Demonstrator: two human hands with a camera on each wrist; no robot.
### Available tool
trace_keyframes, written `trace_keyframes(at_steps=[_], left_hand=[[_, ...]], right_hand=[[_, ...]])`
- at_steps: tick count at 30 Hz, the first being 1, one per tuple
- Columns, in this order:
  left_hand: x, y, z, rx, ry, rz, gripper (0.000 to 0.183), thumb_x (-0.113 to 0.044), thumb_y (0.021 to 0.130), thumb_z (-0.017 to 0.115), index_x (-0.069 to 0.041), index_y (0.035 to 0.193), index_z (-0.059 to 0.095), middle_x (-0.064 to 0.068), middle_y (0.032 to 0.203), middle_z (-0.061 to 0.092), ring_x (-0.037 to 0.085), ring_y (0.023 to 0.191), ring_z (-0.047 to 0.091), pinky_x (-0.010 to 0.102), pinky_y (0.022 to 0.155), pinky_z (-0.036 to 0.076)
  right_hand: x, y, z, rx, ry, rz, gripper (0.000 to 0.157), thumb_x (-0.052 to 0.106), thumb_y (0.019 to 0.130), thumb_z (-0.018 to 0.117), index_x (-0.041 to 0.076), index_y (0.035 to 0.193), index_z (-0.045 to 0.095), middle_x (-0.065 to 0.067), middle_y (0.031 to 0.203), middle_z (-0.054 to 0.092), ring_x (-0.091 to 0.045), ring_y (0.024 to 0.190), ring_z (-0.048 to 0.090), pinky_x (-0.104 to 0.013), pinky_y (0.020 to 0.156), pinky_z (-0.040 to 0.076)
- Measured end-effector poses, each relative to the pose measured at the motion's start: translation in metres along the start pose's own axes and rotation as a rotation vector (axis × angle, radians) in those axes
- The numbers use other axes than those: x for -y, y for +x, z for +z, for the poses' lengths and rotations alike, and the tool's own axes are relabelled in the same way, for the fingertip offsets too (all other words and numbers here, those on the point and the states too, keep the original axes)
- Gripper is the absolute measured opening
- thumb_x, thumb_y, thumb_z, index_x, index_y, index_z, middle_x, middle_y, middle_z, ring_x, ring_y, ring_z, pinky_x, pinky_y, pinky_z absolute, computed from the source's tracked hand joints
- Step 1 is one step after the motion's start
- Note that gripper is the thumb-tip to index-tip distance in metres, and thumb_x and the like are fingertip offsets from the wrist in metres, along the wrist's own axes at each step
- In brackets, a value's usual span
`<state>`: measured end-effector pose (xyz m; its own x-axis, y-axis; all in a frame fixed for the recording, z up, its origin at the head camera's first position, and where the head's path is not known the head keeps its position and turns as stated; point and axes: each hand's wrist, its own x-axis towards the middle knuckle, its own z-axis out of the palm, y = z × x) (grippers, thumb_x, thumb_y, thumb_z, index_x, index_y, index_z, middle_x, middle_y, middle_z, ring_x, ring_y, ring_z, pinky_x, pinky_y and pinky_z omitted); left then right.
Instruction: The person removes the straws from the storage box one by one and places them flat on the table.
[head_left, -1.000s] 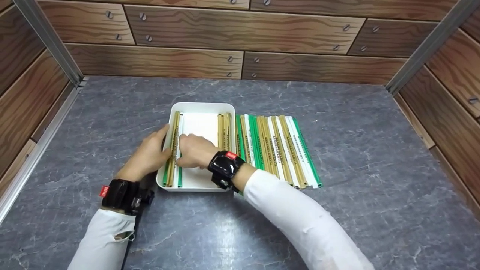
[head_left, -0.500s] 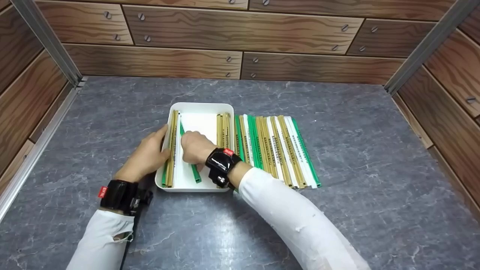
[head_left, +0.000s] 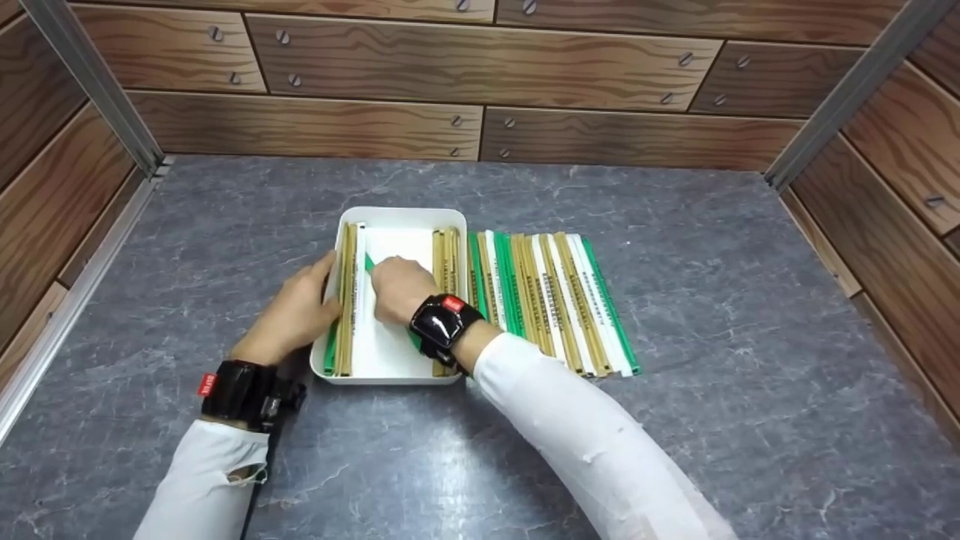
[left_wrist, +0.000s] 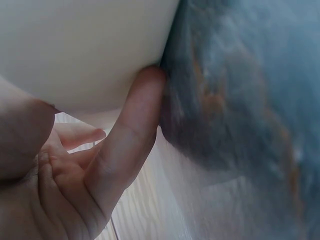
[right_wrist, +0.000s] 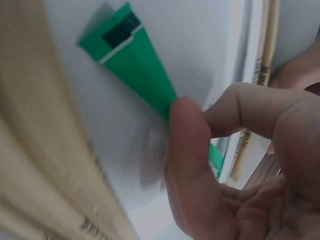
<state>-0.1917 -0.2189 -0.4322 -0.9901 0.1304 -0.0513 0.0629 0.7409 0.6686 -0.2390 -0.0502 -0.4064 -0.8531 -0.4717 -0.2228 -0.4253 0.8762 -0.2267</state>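
In the head view my right hand (head_left: 401,289) is over the inside of the white tray (head_left: 405,217). Between thumb and forefinger it pinches a slim green stick (right_wrist: 137,72), which slants across the tray and has a dark patch near one end. The palm hides the stick's middle in the head view. My left hand (head_left: 296,311) holds the tray's left wall, thumb at the rim and fingers (left_wrist: 132,120) against the outside. Along that wall lie gold sticks and a white stick (head_left: 360,285); several gold sticks (head_left: 446,259) line the right wall.
Just right of the tray, a row of green, gold and white printed sticks (head_left: 551,300) lies side by side on the grey marbled tabletop (head_left: 712,300). Wood-patterned walls (head_left: 375,127) enclose the back and both sides.
The right hand has drawn the green stick rightward from beside the white stick, and it slants more now. The left hand has stayed at the tray's left wall.
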Motion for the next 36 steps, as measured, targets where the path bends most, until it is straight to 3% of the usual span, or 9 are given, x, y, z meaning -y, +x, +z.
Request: trace_keyframes(at_steps=[7,10,16,19,21,22,26,29,36], left_hand=[[-0.001,0.001,0.0,0.021,0.006,-0.028,0.077,-0.004,0.096,0.051,0.004,0.164,0.017,0.038,0.155,0.037,0.046,0.134,0.047,0.06,0.114,0.04],[-0.002,0.001,0.0,0.031,0.002,-0.037,0.077,-0.004,0.096,0.051,0.003,0.164,0.016,0.037,0.156,0.035,0.045,0.134,0.046,0.06,0.114,0.04],[-0.002,0.0,-0.002,0.025,-0.004,-0.017,0.078,-0.004,0.095,0.052,0.005,0.164,0.016,0.038,0.156,0.035,0.046,0.136,0.045,0.061,0.115,0.038],[-0.002,0.0,-0.002,0.025,-0.004,-0.017,0.078,-0.004,0.094,0.051,0.005,0.163,0.016,0.038,0.156,0.034,0.047,0.138,0.043,0.061,0.118,0.035],[-0.002,0.0,-0.001,0.027,-0.008,-0.021,0.078,-0.005,0.094,0.052,0.005,0.164,0.016,0.039,0.157,0.034,0.047,0.138,0.043,0.062,0.118,0.034],[-0.001,0.0,-0.002,0.028,-0.009,-0.022,0.078,-0.005,0.095,0.052,0.005,0.164,0.016,0.039,0.157,0.034,0.048,0.138,0.043,0.062,0.118,0.034],[-0.001,0.001,-0.003,0.032,-0.009,-0.021,0.078,-0.004,0.095,0.052,0.005,0.163,0.016,0.04,0.156,0.033,0.048,0.137,0.044,0.062,0.118,0.034],[-0.001,0.001,-0.005,0.03,-0.006,-0.018,0.078,-0.004,0.095,0.052,0.005,0.163,0.016,0.04,0.155,0.035,0.049,0.136,0.045,0.063,0.117,0.034],[0.0,0.0,-0.001,0.04,-0.026,-0.032,0.078,-0.006,0.096,0.05,0.004,0.164,0.014,0.038,0.158,0.031,0.046,0.137,0.043,0.062,0.117,0.036]], right_hand=[[-0.009,0.001,-0.004,0.03,-0.006,0.043,0.012,0.013,0.087,0.068,0.008,0.077,0.062,-0.008,0.085,0.067,-0.021,0.071,0.062,-0.03,0.055,0.051],[-0.014,-0.001,-0.01,0.034,0.035,0.033,0.018,0.008,0.088,0.065,0.009,0.072,0.056,-0.012,0.086,0.07,-0.02,0.066,0.06,-0.027,0.05,0.047],[-0.025,-0.01,-0.028,0.063,0.184,0.019,0.024,-0.006,0.086,0.056,0.009,0.068,0.05,-0.024,0.087,0.072,-0.018,0.044,0.061,-0.028,0.041,0.054],[-0.035,-0.017,-0.038,0.059,0.251,0.035,0.015,-0.006,0.087,0.055,0.005,0.076,0.056,-0.022,0.089,0.071,-0.016,0.046,0.059,-0.028,0.043,0.054],[-0.042,-0.024,-0.044,0.048,0.331,0.048,0.005,-0.002,0.093,0.057,0.0,0.092,0.062,-0.02,0.097,0.07,-0.016,0.049,0.06,-0.028,0.047,0.057],[-0.047,-0.028,-0.047,0.04,0.378,0.053,0.01,0.001,0.096,0.058,-0.002,0.103,0.063,-0.02,0.1,0.07,-0.016,0.051,0.061,-0.029,0.05,0.058],[-0.068,-0.048,-0.059,-0.026,0.653,0.056,0.032,0.013,0.107,0.056,0.0,0.136,0.055,-0.018,0.104,0.066,-0.016,0.055,0.06,-0.039,0.06,0.063],[-0.088,-0.066,-0.067,-0.103,0.807,0.053,0.034,0.016,0.108,0.054,0.005,0.14,0.055,-0.018,0.105,0.064,-0.018,0.064,0.059,-0.043,0.064,0.064],[-0.163,-0.112,-0.076,-0.256,0.875,0.093,0.036,0.012,0.105,0.059,0.002,0.139,0.059,-0.019,0.118,0.063,-0.023,0.085,0.062,-0.04,0.069,0.065]])
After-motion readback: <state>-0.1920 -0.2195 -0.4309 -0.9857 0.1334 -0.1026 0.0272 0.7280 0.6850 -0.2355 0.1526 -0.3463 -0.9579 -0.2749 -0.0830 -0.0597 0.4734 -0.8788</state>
